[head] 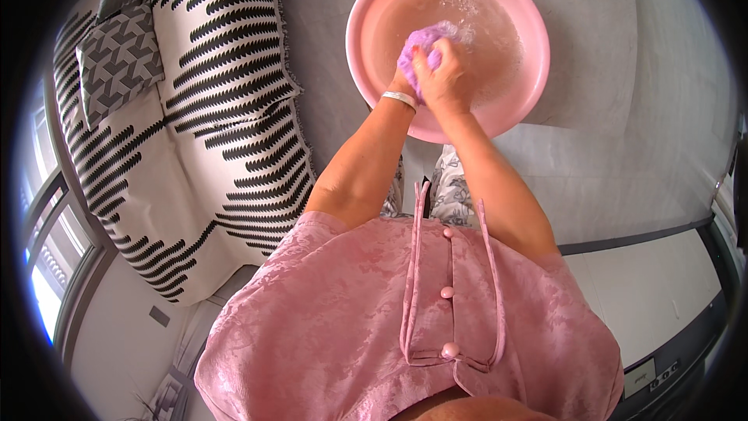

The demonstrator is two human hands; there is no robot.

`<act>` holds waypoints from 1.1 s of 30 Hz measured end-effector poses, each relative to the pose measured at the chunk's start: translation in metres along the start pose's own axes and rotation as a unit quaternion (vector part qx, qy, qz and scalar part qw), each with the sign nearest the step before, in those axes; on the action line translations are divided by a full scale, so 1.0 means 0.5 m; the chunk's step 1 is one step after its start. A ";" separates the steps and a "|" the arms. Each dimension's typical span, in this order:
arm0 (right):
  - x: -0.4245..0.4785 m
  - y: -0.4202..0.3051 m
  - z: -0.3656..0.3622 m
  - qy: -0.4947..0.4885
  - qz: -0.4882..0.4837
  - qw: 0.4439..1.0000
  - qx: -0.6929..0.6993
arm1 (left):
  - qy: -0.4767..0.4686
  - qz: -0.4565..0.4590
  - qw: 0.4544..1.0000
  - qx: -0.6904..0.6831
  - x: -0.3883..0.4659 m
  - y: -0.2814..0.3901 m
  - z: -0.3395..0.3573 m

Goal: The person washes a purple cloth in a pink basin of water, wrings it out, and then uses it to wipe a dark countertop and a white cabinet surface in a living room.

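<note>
A round pink plastic basin [539, 55] holds cloudy water [497, 29] with some suds on its surface. Over the basin's near left part, a wet purple cloth [428, 37] is bunched between my two hands. My left hand [404, 79] lies mostly hidden beneath and behind the cloth, with a pale bracelet at its wrist. My right hand [447, 76] grips the cloth from the near right side, its thumb and fingers folded on it. The hands are close together, and most of the left fingers cannot be seen.
The basin rests on a grey flat surface [590, 70]. To the left stands a sofa with a black-and-white patterned cover [234, 70] and a grey geometric cushion [120, 61]. A low white cabinet with a dark edge [654, 280] is at the right. My legs are just below the basin.
</note>
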State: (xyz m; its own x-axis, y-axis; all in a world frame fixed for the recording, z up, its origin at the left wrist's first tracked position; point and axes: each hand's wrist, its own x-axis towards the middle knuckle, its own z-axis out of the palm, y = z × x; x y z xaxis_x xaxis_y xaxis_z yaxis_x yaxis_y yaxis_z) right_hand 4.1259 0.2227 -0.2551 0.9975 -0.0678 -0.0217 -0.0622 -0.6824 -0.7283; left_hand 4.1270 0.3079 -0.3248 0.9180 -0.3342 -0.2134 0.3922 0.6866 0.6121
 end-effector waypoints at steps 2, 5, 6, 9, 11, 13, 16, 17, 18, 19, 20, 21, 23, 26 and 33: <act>0.043 0.055 0.022 -0.023 0.084 0.996 0.010 | 0.191 -0.105 0.953 -0.211 0.015 -0.022 0.000; 0.097 0.091 -0.020 -0.119 0.264 0.957 0.024 | 0.315 -0.127 0.931 -0.132 0.018 0.035 0.087; 0.096 0.124 -0.021 -0.075 0.269 0.960 0.010 | 0.326 -0.119 0.930 -0.121 0.020 0.049 0.102; 0.073 0.197 -0.005 -0.016 0.321 0.947 0.025 | 0.356 -0.109 0.923 -0.095 0.017 0.064 0.086; 0.045 0.206 -0.009 -0.008 0.333 0.941 0.066 | 0.417 -0.145 0.890 -0.112 0.013 0.082 0.076; 0.012 0.162 -0.010 -0.025 0.234 0.964 0.123 | 0.299 -0.126 0.940 -0.106 -0.002 0.065 0.062; -0.038 0.051 -0.032 -0.033 0.018 0.994 0.099 | 0.269 -0.108 0.952 -0.098 0.002 0.022 0.023; -0.053 0.014 -0.041 -0.030 -0.022 0.991 0.126 | 0.235 -0.125 0.954 -0.136 0.007 0.034 0.025; -0.071 -0.035 -0.061 -0.046 -0.042 0.988 0.144 | 0.214 -0.155 0.947 -0.182 0.003 0.054 0.029; -0.086 -0.073 -0.080 -0.067 -0.067 0.986 0.137 | 0.190 -0.186 0.937 -0.228 0.000 0.077 0.043; -0.095 -0.099 -0.091 -0.087 -0.089 0.983 0.138 | 0.258 -0.217 0.923 -0.186 -0.007 0.126 0.122; -0.102 -0.123 -0.098 -0.096 -0.109 0.980 0.138 | 0.273 -0.197 0.935 -0.110 -0.019 0.139 0.155; -0.097 -0.128 -0.085 -0.084 -0.122 0.984 0.101 | 0.276 -0.160 0.947 0.028 -0.024 0.141 0.170; -0.062 -0.084 -0.044 -0.066 -0.077 0.994 0.045 | 0.228 -0.104 0.954 0.165 -0.006 0.067 0.069; 0.055 0.061 0.005 -0.006 0.143 0.990 0.004 | 0.352 -0.157 0.922 -0.036 0.036 0.036 0.068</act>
State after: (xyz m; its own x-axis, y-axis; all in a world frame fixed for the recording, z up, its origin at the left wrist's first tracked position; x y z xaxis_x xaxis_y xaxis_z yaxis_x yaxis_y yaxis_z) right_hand 4.1513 0.2018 -0.2798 0.9392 -0.2496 -0.2358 -0.3424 -0.6302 -0.6969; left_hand 4.1487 0.2925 -0.2916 0.5586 -0.0393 -0.8285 0.6251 0.6766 0.3893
